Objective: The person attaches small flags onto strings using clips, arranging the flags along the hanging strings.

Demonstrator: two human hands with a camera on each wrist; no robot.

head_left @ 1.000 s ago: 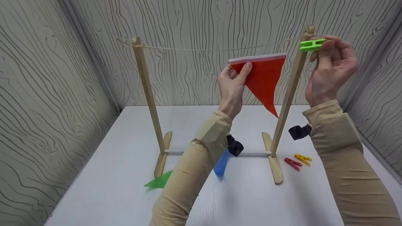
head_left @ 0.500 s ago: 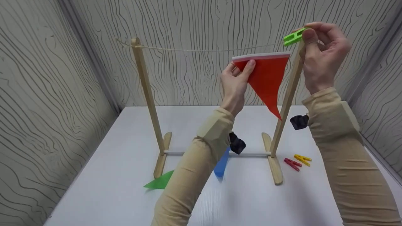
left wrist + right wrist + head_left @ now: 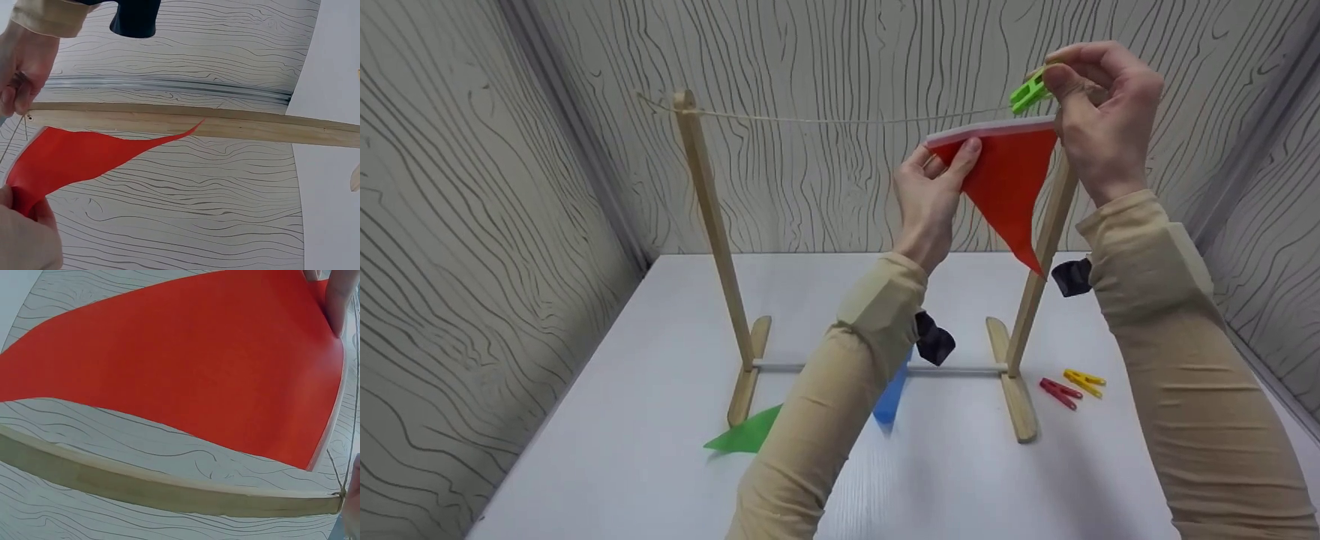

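Observation:
In the head view my left hand pinches a red triangular pennant by the left end of its white-edged top, thumb in front. The pennant hangs point down, just under the string. My right hand pinches a green clothespin between thumb and fingers, its tip close to the string and above the pennant's right corner. Whether the clothespin touches the string I cannot tell. The left wrist view shows the pennant from the side; the right wrist view shows its broad face.
A wooden stand has a left post and a right post, joined low by a white rod. On the table lie a green pennant, a blue pennant, a red clothespin and a yellow clothespin.
My right hand has moved left and slightly up with the green clothespin, which now tilts downward near the string. My left hand has shifted a little right with the red pennant.

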